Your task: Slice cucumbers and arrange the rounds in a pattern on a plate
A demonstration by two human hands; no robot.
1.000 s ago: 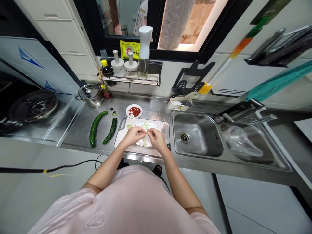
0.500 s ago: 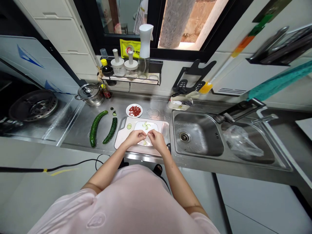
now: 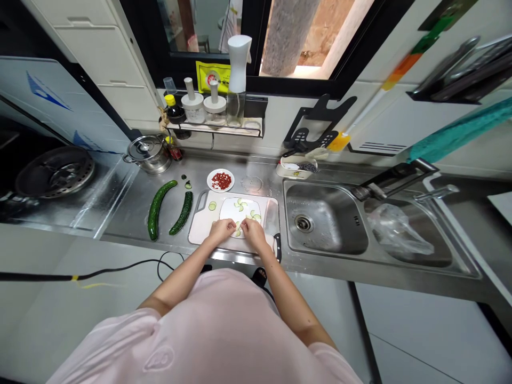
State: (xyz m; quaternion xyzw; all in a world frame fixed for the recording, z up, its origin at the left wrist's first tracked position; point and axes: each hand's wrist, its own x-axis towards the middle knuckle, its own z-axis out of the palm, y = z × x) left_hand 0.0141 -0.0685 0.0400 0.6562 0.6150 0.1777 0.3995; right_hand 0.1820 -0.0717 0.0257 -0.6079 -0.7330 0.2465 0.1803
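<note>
A white plate (image 3: 229,207) lies on the pale cutting board (image 3: 200,230), bearing thin cucumber pieces in curved clusters (image 3: 240,204). Over the plate's lower left edge is my left hand (image 3: 221,231), its fingers pinched together. My right hand (image 3: 253,234) is closed too, at the plate's lower right. Whatever lies between the fingertips of either hand is too small to make out. Cucumber slices (image 3: 212,206) rest on the board's upper left. Partly under my right wrist, a knife (image 3: 277,246) shows its black handle at the board's right edge.
Left of the board lie a whole cucumber (image 3: 156,209) and a cut one (image 3: 183,213). Behind it stands a dish of red pieces (image 3: 221,181). A steel pot (image 3: 149,153) is at the back left, the sink (image 3: 324,221) at the right.
Both hands have moved slightly down toward the plate's near edge and a little apart. More cucumber pieces now show on the plate's right and lower parts.
</note>
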